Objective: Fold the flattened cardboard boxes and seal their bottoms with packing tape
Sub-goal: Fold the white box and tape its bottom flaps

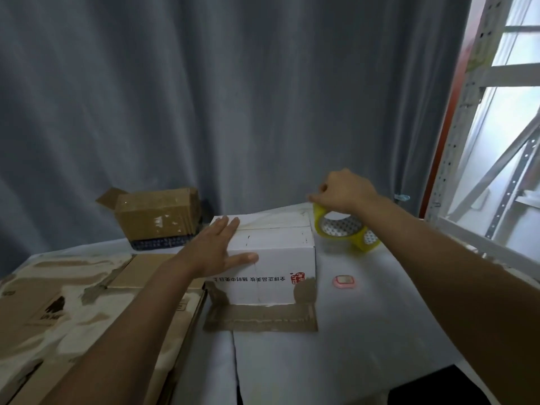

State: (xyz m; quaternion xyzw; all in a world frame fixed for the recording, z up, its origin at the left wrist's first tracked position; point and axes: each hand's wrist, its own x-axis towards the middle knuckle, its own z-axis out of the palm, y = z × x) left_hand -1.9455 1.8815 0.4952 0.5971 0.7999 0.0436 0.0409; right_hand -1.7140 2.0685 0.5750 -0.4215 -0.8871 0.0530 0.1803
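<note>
Right hand (342, 191) fingers pinch tape end above yellow tape roll (346, 229), just right of white box (271, 258). Left hand (217, 249) fingers spread flat on box top. Box mid-table (365, 317); flat cardboard (58, 302) at left.

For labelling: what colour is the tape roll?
Translucent yellow, on the packing tape roll under the right hand; head view.

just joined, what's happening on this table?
A person is building a white box that sits upside down on the table. The left hand lies flat on its top with straight fingers, holding the flaps shut. The right hand grips a yellow tape roll just beyond the box's far right corner. Flattened boxes lie stacked to the left, and a brown box stands behind them.
</note>
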